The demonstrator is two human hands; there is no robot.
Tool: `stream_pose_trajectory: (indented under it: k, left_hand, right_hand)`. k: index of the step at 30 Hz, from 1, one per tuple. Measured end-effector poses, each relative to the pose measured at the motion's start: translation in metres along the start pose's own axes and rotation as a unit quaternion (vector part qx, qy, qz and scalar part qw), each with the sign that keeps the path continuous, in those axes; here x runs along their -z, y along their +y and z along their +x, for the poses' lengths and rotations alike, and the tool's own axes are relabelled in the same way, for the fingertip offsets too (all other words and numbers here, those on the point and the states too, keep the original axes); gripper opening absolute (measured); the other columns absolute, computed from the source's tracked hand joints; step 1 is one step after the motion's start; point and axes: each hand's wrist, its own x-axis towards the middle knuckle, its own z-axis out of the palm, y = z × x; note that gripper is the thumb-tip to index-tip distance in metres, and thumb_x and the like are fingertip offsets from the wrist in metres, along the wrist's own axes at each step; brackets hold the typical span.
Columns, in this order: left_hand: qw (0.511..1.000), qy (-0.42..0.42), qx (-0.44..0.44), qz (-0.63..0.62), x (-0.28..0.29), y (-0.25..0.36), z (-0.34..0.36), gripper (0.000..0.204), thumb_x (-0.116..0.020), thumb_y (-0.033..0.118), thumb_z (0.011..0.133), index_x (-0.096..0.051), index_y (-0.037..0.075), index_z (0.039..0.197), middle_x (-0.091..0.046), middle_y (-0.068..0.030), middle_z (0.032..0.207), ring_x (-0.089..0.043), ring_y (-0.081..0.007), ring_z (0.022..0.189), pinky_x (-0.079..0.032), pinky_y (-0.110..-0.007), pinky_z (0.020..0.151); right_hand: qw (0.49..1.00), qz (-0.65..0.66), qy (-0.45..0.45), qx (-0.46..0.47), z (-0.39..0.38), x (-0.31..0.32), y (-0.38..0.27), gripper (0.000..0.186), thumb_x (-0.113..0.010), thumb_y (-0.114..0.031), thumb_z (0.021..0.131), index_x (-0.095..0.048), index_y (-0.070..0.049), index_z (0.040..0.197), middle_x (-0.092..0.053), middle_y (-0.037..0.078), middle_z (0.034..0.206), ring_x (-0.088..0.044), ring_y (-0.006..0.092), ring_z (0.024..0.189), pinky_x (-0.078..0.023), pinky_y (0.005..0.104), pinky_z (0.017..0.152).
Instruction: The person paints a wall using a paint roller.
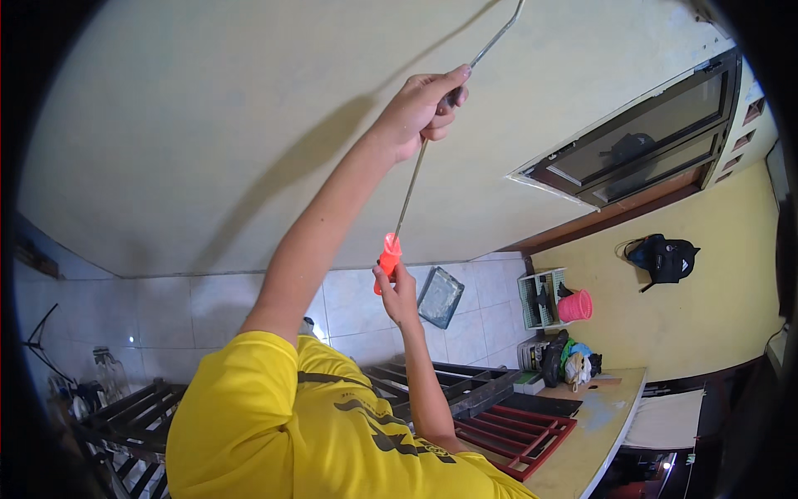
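Note:
My left hand (pixel 428 112) is raised and closed around the thin metal rod (pixel 410 193) of a long-handled paint roller. Lower down, my right hand (pixel 399 295) wraps round its bright orange handle (pixel 389 254). The rod slants up to the right and bends near the top edge; its far end lies outside the picture. A dark piece on the rod shows between my left fingers. Behind the rod rises a pale wall (pixel 249 108), with the shadow of my arm and the rod on it. A dark paint tray (pixel 440 297) with pale residue rests on the tiled floor, right of my right hand.
Black slatted furniture (pixel 133 416) and a red slatted rack (pixel 519 437) stand close to me. A green crate (pixel 540 299) and a pink basket (pixel 574 306) are at the right. A window (pixel 640 137) breaks the wall; a black backpack (pixel 665 258) hangs beyond.

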Motion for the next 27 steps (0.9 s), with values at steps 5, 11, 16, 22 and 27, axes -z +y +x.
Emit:
stream_pose_trajectory:
  k: [5,11,16,22,27]
  left_hand:
    - [0.986,-0.026,0.047,-0.155,-0.005,-0.035,-0.027,0.035,-0.047,0.037,0.095,-0.05,0.009,0.075,-0.026,0.0083,0.054,-0.019,-0.0035,0.04,-0.014,-0.022,0.04]
    - [0.946,-0.06,0.138,-0.286,-0.029,-0.088,-0.055,0.026,-0.046,0.032,0.096,-0.055,0.008,0.091,-0.036,0.0053,0.063,-0.028,-0.0043,0.046,-0.022,-0.021,0.043]
    - [0.952,-0.038,0.145,-0.266,-0.062,-0.108,-0.053,0.029,-0.051,0.033,0.095,-0.057,0.004,0.099,-0.048,0.0018,0.068,-0.047,-0.0094,0.05,-0.041,-0.024,0.046]
    - [0.965,-0.061,0.064,-0.248,-0.072,-0.122,-0.047,0.032,-0.055,0.033,0.094,-0.059,0.002,0.098,-0.055,-0.0012,0.071,-0.059,-0.014,0.055,-0.052,-0.03,0.048]
    - [0.979,-0.008,-0.003,-0.206,-0.061,-0.112,-0.043,0.033,-0.056,0.032,0.093,-0.06,0.0,0.091,-0.054,-0.0009,0.068,-0.056,-0.0123,0.05,-0.048,-0.027,0.043]
  right_hand:
    - [0.993,0.097,-0.02,-0.06,-0.045,0.004,0.005,0.017,-0.063,-0.018,0.088,-0.056,-0.003,0.089,-0.054,0.001,0.063,-0.051,0.0087,0.055,-0.04,0.0249,0.051]
    - [0.936,0.259,-0.067,-0.231,-0.151,0.038,-0.009,0.021,-0.062,-0.016,0.087,-0.047,-0.007,0.076,-0.049,0.001,0.061,-0.048,0.0096,0.049,-0.037,0.0244,0.044]
    - [0.832,0.515,-0.093,-0.184,-0.193,0.074,-0.03,0.038,-0.065,-0.038,0.082,-0.049,-0.004,0.078,-0.045,0.004,0.057,-0.045,0.0139,0.044,-0.036,0.0246,0.043]
    - [0.782,0.579,-0.067,-0.221,-0.202,0.104,-0.036,0.043,-0.064,-0.043,0.078,-0.053,-0.001,0.082,-0.046,0.006,0.055,-0.046,0.0156,0.041,-0.036,0.0261,0.039]
    - [0.919,0.303,-0.062,-0.245,-0.18,0.107,-0.03,0.02,-0.064,-0.021,0.088,-0.056,-0.003,0.089,-0.055,0.002,0.068,-0.053,0.0099,0.053,-0.042,0.0232,0.05]
